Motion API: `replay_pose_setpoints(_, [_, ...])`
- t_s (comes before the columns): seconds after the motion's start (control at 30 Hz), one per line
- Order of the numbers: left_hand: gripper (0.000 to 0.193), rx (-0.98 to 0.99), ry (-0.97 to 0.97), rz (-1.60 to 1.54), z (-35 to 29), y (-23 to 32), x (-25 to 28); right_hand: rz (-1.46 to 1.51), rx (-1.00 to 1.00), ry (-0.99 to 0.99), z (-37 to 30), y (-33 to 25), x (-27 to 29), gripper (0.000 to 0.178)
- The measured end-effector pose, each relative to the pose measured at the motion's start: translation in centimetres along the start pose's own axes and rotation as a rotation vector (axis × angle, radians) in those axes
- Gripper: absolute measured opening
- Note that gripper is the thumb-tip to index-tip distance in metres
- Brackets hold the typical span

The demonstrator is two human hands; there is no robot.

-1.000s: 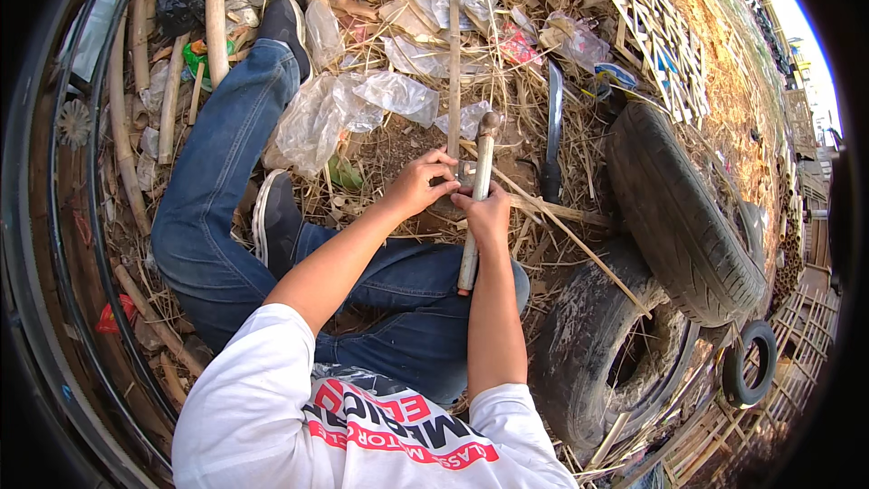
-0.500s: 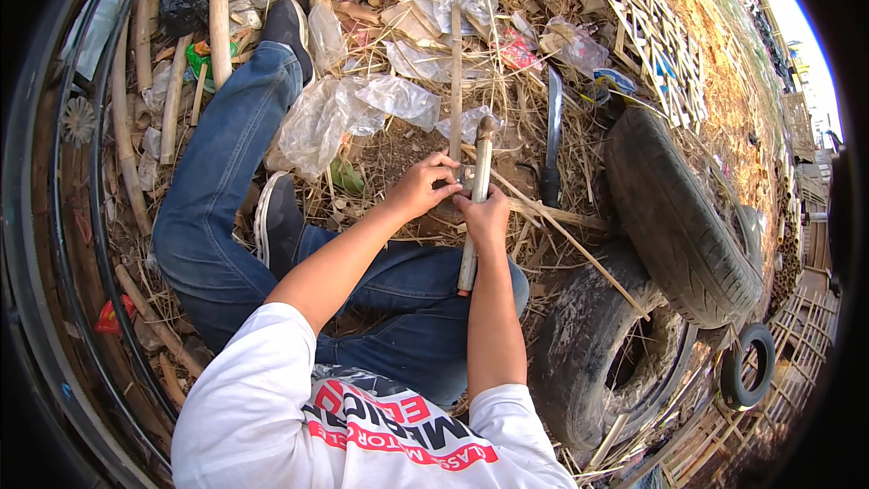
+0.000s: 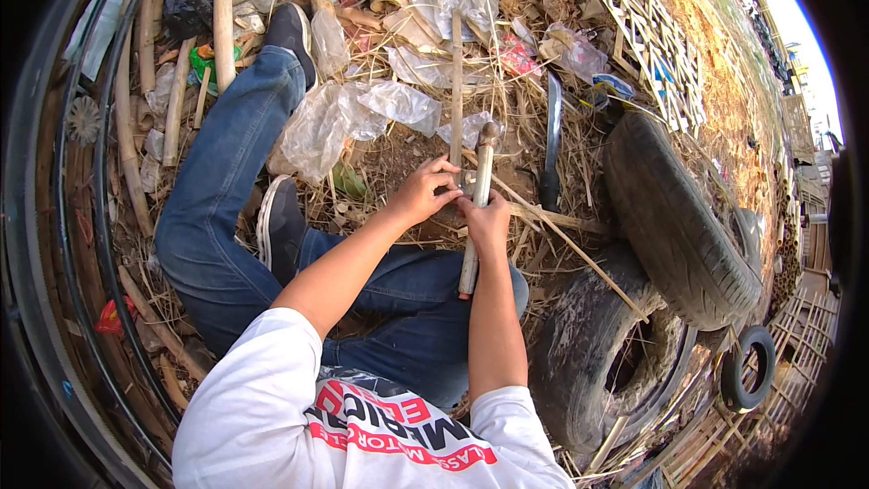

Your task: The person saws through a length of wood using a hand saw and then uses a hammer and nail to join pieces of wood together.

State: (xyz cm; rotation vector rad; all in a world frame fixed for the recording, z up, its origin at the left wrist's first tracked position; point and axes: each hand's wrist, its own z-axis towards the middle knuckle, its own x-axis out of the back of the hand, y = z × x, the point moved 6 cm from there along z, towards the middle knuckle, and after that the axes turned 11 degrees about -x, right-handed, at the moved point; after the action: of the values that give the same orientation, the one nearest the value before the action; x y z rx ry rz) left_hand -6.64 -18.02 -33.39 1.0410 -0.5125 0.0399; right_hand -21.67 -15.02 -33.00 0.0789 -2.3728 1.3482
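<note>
Tool (image 3: 484, 167), a pale grey, pipe-like rod with a rounded rusty-brown head and a reddish lower end, is clasped in the bare right hand (image 3: 490, 219), its head pointing away from the body and its lower end over the leg in faded blue denim (image 3: 398, 282). The bare left hand (image 3: 424, 192) is just beside it, thumb and fingers drawn close together at the near end of a narrow, flat, light-brown wooden slat (image 3: 456, 81). Something small may be pinched there, between the two hands, but it is too tiny and shadowed for me to tell.

Very little has changed over the past second: the whole scene has slid slightly in view, as if the head tipped, while both hands keep the same pose around the tool. That means the handling remains fine fingertip work at one spot, with the right hand's grip unaltered.

Beyond the slat lies a crumpled clear plastic sheet (image 3: 312, 131). To the right, near the hands, a long, dark, slightly curved blade with a black handle (image 3: 553, 127) rests on straw, and farther right a large black treaded tyre (image 3: 683, 217) leans over a worn, mud-greyed tyre (image 3: 584, 353).
</note>
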Motion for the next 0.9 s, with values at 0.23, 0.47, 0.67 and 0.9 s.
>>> replay_pose_setpoints(0.23, [0.019, -0.026, 0.032, -0.01, -0.1, -0.2, 0.0, 0.139, -0.067, -0.05, -4.4, -3.7, 3.1, 0.025])
replay_pose_setpoints(0.47, [0.02, 0.017, 0.011, -0.032, 0.0, 0.0, 0.3, 0.082, -0.204, -0.252, -10.6, -3.4, 4.0, 0.036])
replay_pose_setpoints(0.67, [0.019, -0.017, 0.036, -0.018, 0.1, 0.3, 0.3, 0.042, -0.223, -0.232, -11.8, -3.0, 3.0, 0.04])
replay_pose_setpoints(0.9, [0.023, -0.072, 0.075, -0.017, -0.2, 0.3, 0.6, 0.0, -0.217, -0.221, -11.7, -3.6, 2.6, 0.04])
